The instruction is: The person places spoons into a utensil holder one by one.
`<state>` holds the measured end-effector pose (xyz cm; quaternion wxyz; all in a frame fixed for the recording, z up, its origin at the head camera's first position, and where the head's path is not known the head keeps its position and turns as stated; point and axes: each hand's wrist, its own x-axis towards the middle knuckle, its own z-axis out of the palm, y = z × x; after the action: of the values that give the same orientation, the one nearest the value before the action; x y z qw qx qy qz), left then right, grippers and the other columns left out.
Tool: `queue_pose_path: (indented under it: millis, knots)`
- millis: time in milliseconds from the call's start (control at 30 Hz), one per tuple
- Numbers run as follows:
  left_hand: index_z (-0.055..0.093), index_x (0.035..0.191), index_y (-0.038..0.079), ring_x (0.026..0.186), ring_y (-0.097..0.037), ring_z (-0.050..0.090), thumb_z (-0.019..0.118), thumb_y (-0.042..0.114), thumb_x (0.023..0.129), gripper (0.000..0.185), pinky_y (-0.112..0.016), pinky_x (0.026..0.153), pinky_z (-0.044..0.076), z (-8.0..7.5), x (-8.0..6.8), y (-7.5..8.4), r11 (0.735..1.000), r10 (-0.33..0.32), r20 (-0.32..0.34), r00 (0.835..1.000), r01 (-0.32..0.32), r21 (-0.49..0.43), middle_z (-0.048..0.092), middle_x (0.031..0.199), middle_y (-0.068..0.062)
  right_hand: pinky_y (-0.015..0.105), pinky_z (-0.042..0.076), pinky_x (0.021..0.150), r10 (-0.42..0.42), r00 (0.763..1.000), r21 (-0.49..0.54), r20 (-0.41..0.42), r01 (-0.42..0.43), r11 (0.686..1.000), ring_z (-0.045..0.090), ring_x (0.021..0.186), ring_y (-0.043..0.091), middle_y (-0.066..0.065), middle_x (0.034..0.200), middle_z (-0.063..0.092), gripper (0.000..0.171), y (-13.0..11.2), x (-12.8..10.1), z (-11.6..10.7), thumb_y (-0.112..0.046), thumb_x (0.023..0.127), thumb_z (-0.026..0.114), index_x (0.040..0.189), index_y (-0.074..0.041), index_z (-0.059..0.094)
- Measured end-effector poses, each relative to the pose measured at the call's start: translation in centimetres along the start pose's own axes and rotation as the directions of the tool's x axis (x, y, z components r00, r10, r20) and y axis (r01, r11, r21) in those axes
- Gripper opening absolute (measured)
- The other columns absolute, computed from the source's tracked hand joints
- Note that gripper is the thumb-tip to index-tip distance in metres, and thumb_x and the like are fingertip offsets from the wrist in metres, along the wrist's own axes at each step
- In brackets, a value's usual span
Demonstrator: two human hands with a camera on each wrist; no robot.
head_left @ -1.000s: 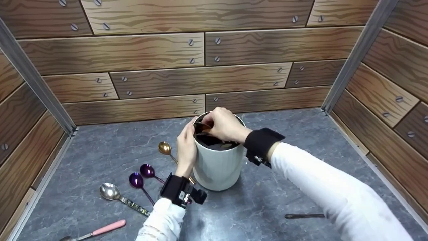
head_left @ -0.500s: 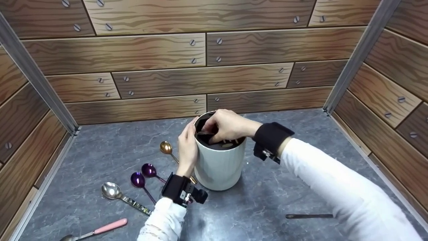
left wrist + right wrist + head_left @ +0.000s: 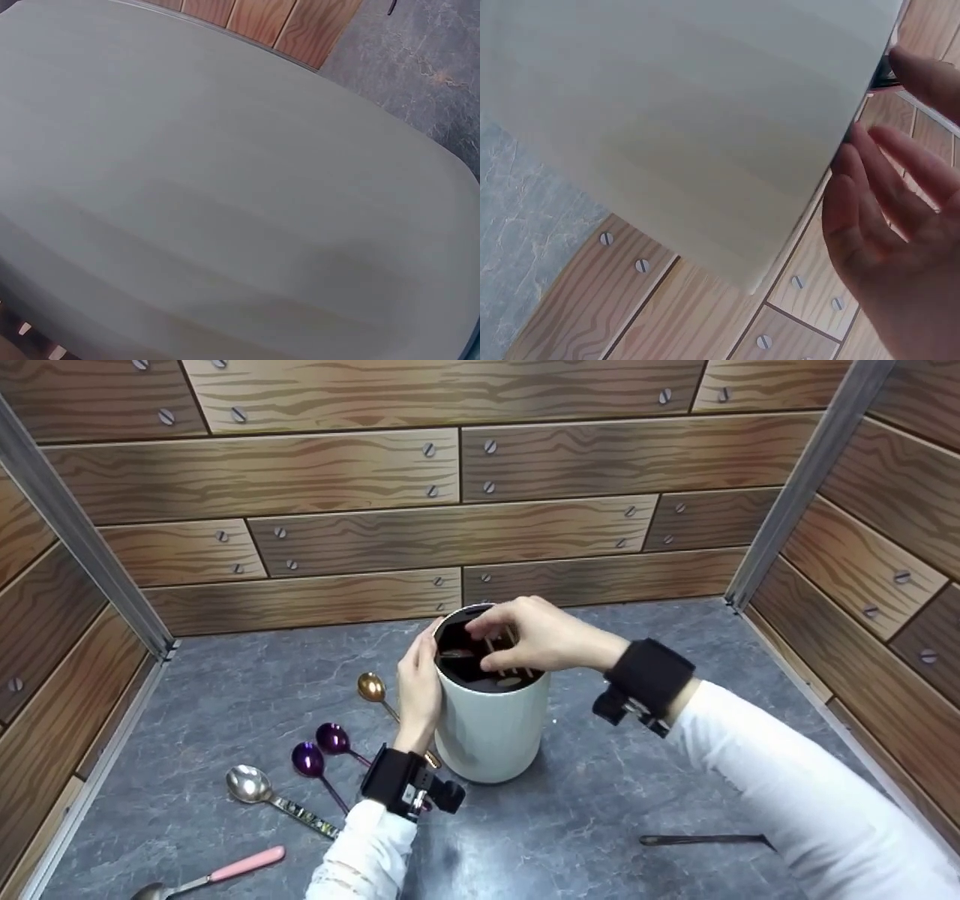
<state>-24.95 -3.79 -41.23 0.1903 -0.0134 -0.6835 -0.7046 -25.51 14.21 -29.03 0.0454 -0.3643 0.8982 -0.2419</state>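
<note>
Left hand [image 3: 418,690] grips canister [image 3: 491,727]; right hand [image 3: 544,634] relaxed over rim.

We see the head view evenly and brightly lit, with soft light from above and no hard glare. Shadows are faint: a dim smudge lies on the grey tabletop [image 3: 600,825] near the base of the white holder [image 3: 491,727], and its black inside stays dark. The spoon bowls at the near left carry small highlights. The side walls lean outward at the left and right edges, a wide-lens bend. In the left wrist view the holder [image 3: 225,195] fills the picture as a soft, featureless blur. In the right wrist view the right hand [image 3: 900,247] sits too close and looks soft and dim.
</note>
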Motion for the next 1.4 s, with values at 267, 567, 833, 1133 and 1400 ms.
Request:
queue_pose_path:
  millis: [267, 567, 833, 1133, 1400]
  knots:
    - [0.063, 0.142, 0.001, 0.145, -0.030, 0.056, 0.041, 0.017, 0.113, 0.040, -0.044, 0.126, 0.042, -0.3, 0.1, 0.6, 1.000, 0.000, 0.026, 1.000, -0.001, 0.017, 0.065, 0.148, -0.016, 0.044, 0.060, 0.093, 0.024, 0.981, 0.078, -0.194, -0.009, 0.997, 0.073, 0.115, 0.031, 0.016, 0.124, 0.078, 0.047, 1.2, -2.8, 0.1, -0.018, 0.093, 0.079, 0.136, -0.001, 0.068]
    - [0.059, 0.143, -0.003, 0.141, -0.034, 0.058, 0.044, 0.009, 0.111, 0.037, -0.044, 0.125, 0.043, -1.9, -0.6, 2.2, 0.997, 0.067, -0.054, 0.996, -0.069, -0.044, 0.064, 0.146, -0.022, 0.040, 0.058, 0.094, 0.041, 0.953, 0.118, -0.302, -0.006, 0.993, 0.071, 0.121, 0.032, 0.014, 0.129, 0.077, 0.041, 2.3, -6.1, -0.2, -0.017, 0.097, 0.076, 0.135, -0.004, 0.069]
    - [0.059, 0.144, 0.002, 0.139, -0.028, 0.060, 0.050, 0.007, 0.108, 0.038, -0.025, 0.117, 0.049, -3.9, -3.5, 4.7, 0.959, 0.281, -0.125, 0.951, -0.276, 0.061, 0.064, 0.149, -0.015, 0.029, 0.059, 0.092, 0.006, 0.932, 0.028, -0.362, 0.004, 1.000, 0.071, 0.118, 0.022, 0.009, 0.130, 0.077, 0.038, 3.1, -9.3, -0.4, -0.017, 0.097, 0.076, 0.133, -0.007, 0.071]
    - [0.066, 0.123, -0.008, 0.132, -0.024, 0.067, 0.058, -0.008, 0.088, 0.036, -0.024, 0.119, 0.047, -2.5, -6.2, 5.2, 0.636, 0.760, -0.039, 0.649, -0.729, 0.254, 0.069, 0.131, -0.029, 0.035, 0.060, 0.090, -0.016, 0.928, -0.082, -0.372, -0.015, 0.996, 0.071, 0.115, 0.025, 0.007, 0.128, 0.077, 0.039, 4.5, -13.1, 0.5, -0.016, 0.095, 0.078, 0.132, -0.009, 0.072]
    - [0.070, 0.117, -0.002, 0.118, -0.033, 0.071, 0.063, 0.008, 0.096, 0.024, -0.030, 0.117, 0.051, 0.2, -8.4, 4.6, 0.345, 0.905, 0.163, 0.392, -0.903, 0.258, 0.074, 0.122, -0.023, 0.052, 0.059, 0.099, -0.044, 0.935, -0.182, -0.351, -0.022, 0.983, 0.072, 0.117, 0.028, 0.007, 0.126, 0.077, 0.043, 6.3, -16.0, 1.7, -0.018, 0.090, 0.083, 0.130, -0.008, 0.073]
